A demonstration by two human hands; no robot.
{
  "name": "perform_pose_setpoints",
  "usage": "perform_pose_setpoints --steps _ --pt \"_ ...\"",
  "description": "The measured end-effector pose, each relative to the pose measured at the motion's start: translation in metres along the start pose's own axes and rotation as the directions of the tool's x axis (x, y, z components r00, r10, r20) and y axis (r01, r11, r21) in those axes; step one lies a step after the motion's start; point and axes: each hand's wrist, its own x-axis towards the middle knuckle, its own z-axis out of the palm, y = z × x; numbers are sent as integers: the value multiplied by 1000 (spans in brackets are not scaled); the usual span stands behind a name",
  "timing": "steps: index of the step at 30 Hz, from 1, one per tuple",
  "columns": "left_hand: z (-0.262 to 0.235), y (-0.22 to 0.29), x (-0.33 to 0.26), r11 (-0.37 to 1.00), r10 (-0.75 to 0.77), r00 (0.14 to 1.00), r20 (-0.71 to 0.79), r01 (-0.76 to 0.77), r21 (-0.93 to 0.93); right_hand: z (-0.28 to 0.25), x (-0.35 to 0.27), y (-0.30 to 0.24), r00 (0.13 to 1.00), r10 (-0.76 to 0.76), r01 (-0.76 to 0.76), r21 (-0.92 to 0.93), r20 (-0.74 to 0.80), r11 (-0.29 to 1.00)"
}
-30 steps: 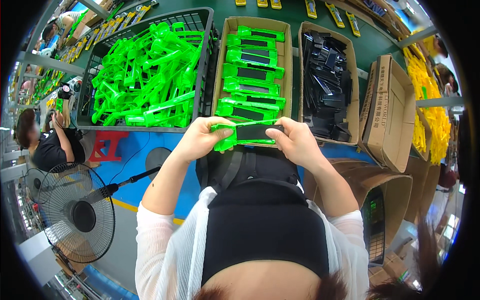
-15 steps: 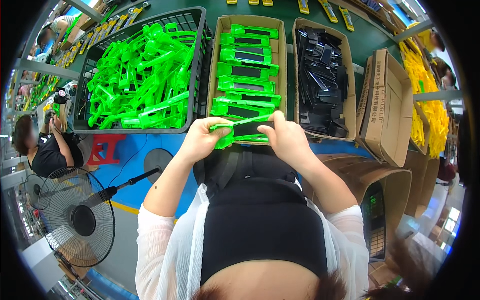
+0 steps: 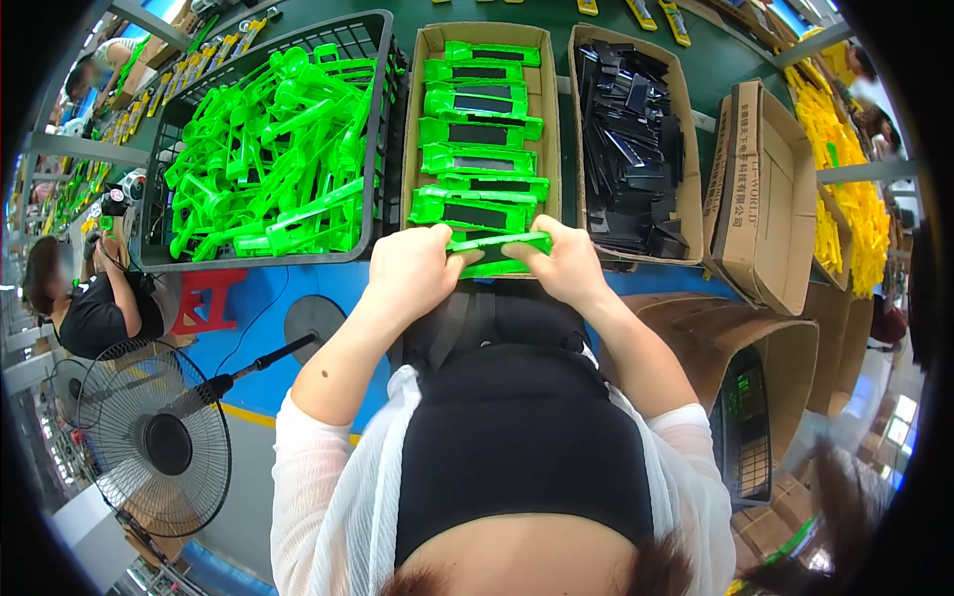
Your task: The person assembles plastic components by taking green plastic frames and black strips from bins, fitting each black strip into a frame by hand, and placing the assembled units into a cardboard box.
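Between my two hands is a green plastic part (image 3: 500, 241), held level over the near end of a cardboard box (image 3: 551, 129). My left hand (image 3: 409, 270) is closed on its left end, thumb pressing inward. The thumb and fingers of my right hand (image 3: 568, 266) pinch its right end. My fingers hide part of it. A row of similar green parts with dark panels (image 3: 477, 133) lies in that box. To the right, another cardboard box (image 3: 688, 129) contains loose black flat pieces (image 3: 636, 129).
On the left stands a black crate (image 3: 378, 149) heaped with green plastic parts (image 3: 283, 149). An empty-looking carton (image 3: 760, 199) leans at the right, by yellow parts (image 3: 865, 219). A floor fan (image 3: 164, 442) is lower left; a co-worker (image 3: 94, 298) sits beyond it.
My left hand has moved right and turned further over the green part. My hands are closer together. The dark panel in the part now shows less.
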Motion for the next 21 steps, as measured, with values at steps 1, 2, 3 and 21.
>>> perform_pose_setpoints --steps 1,2,3,21 --pt "1 2 3 997 -48 998 46 45 57 4 0 3 1000 5 -5 39 -9 999" --pt "1 4 5 990 -96 991 91 85 116 6 -1 8 1000 13 -11 78 -19 997" --pt "7 3 5 988 -69 996 63 59 141 9 -1 14 1000 11 -10 50 -12 999" --pt "83 -58 46 940 126 992 -18 -114 323 -72 53 121 857 -120 -184 -515 -502 837"
